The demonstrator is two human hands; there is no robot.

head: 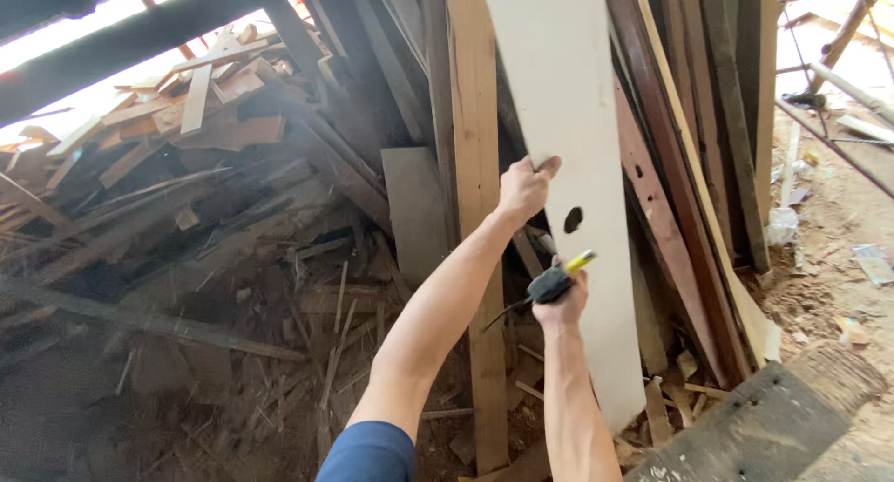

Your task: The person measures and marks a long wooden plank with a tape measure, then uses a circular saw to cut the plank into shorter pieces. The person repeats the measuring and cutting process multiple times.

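head view, left hand (523, 190) gripping board (568, 119)

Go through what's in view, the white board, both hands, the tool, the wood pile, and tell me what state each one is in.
Tall white painted board: upright, leaning against stacked planks, dark hole in its face.
Left hand: fingers gripping the white board's left edge.
Right hand: closed on a tool.
Black-and-yellow handled tool: held, its tip unclear.
Scrap wood pile: jumbled, loose.
Brown wooden plank: standing upright.

The panel (568, 165) leans against upright planks (694, 165), scrap pile (186, 212) left.
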